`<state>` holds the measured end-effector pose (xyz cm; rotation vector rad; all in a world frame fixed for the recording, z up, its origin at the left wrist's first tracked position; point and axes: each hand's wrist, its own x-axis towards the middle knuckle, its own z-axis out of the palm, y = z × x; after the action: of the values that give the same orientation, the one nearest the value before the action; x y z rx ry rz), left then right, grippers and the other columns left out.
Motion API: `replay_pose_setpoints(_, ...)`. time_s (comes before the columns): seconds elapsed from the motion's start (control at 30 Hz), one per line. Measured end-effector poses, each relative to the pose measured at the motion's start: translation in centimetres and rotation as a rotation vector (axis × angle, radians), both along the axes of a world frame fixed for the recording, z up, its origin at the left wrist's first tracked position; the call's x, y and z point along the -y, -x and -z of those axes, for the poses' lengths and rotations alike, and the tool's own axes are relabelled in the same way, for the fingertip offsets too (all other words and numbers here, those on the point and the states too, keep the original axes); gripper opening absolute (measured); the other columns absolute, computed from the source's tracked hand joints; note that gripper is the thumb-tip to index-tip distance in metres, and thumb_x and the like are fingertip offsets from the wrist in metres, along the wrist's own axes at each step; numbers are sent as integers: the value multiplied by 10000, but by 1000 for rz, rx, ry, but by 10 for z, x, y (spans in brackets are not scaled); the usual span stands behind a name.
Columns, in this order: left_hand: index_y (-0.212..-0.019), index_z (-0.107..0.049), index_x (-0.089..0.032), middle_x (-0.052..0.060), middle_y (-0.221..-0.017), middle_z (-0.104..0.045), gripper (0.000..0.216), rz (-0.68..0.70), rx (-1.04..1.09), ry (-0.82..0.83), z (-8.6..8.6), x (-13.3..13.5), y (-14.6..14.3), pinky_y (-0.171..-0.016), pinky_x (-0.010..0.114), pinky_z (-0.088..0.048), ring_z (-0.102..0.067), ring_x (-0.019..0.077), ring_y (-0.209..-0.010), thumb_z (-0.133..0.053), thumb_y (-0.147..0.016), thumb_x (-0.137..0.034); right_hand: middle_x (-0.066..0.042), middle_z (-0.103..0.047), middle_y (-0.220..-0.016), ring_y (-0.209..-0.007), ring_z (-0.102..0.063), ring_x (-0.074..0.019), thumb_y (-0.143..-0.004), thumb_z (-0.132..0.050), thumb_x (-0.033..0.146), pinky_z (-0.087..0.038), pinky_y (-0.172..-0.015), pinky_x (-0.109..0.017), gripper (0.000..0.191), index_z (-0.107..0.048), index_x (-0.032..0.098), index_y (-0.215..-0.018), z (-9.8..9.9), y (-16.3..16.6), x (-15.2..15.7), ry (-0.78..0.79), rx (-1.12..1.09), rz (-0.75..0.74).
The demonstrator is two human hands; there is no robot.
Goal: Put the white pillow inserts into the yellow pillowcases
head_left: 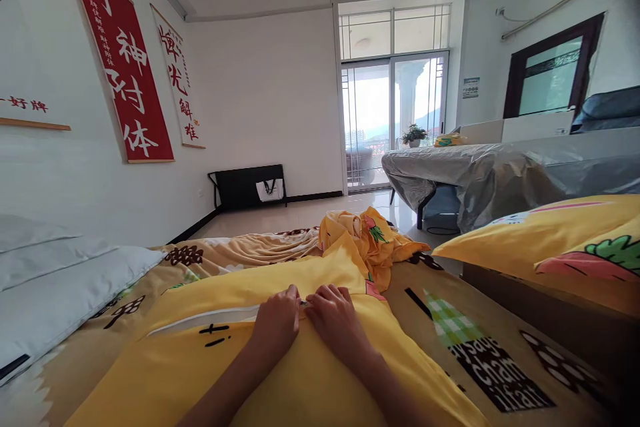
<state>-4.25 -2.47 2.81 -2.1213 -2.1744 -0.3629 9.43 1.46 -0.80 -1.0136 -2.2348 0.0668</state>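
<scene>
A yellow pillowcase (200, 373) lies in front of me, with a long slit across it. Through the slit a strip of white pillow (215, 319) shows, to the left of my hands. My left hand (278, 317) is closed, pinching the pillowcase's edge at the right end of the slit. Close beside it, my right hand (336, 319) also grips the edge with bent fingers. A tiny dark piece, perhaps a zipper pull, shows between the fingertips; it is too small to be sure.
Crumpled yellow fabric (370, 240) lies just beyond, on the brown patterned bedding (425, 347). A white pillow (65, 287) is at left, a yellow printed pillow (565, 247) at right. Farther back stand a plastic-covered table (465, 167) and a black folded frame (240, 188).
</scene>
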Motion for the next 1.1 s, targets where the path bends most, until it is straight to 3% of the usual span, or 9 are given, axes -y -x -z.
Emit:
replay_pose_setpoints(0.17, -935, -532, -178, 93, -892, -677, 224, -29, -44, 8, 1, 4, 6, -632, 285, -389, -650, 222, -865, -310, -928, -203, -2, -667, -863, -876, -556, -143, -914, -498, 213, -300, -805, -293, 225, -695, 229, -806, 1, -2, -5, 36, 9, 11)
replay_pose_setpoints(0.43, -893, -514, -194, 65, -883, -688, 207, -103, 29, 3, 1, 22, 51, -660, 274, -377, -646, 202, -845, -315, -942, -223, -7, -673, -842, -847, -551, -148, -906, -507, 209, -302, -804, -302, 241, -703, 224, -767, -3, -2, -4, 28, -3, 30)
replay_pose_setpoints(0.7, -929, -534, -200, 63, -864, -706, 220, -44, 45, 46, -2, 28, 72, -668, 271, -384, -660, 205, -830, -316, -938, -232, -20, -662, -882, -879, -559, -158, -928, -431, 196, -311, -849, -318, 272, -683, 225, -830, -4, 4, 8, -18, -1, 49)
replay_pose_setpoints(0.8, -941, -540, -193, 73, -864, -708, 224, -17, 80, 60, -1, 26, 80, -674, 270, -393, -665, 208, -835, -318, -935, -222, -27, -678, -921, -910, -577, -173, -916, -434, 203, -321, -843, -328, 252, -679, 232, -869, -21, 20, 19, 20, 79, 60)
replay_pose_setpoints(0.97, -952, -542, -185, 81, -876, -701, 230, 33, 136, 57, 3, 23, 90, -671, 264, -393, -662, 201, -840, -314, -938, -212, -91, -693, -940, -924, -606, -231, -832, -479, 146, -349, -815, -353, 213, -684, 187, -875, -54, 76, 41, 137, 321, 105)
replay_pose_setpoints(1.1, -937, -539, -192, 69, -882, -701, 236, 26, 158, 72, 9, 22, 94, -670, 271, -395, -658, 204, -843, -305, -938, -218, -124, -674, -993, -977, -588, -256, -811, -444, 97, -356, -803, -357, 270, -696, 165, -883, -47, 106, 42, 192, 358, 146)
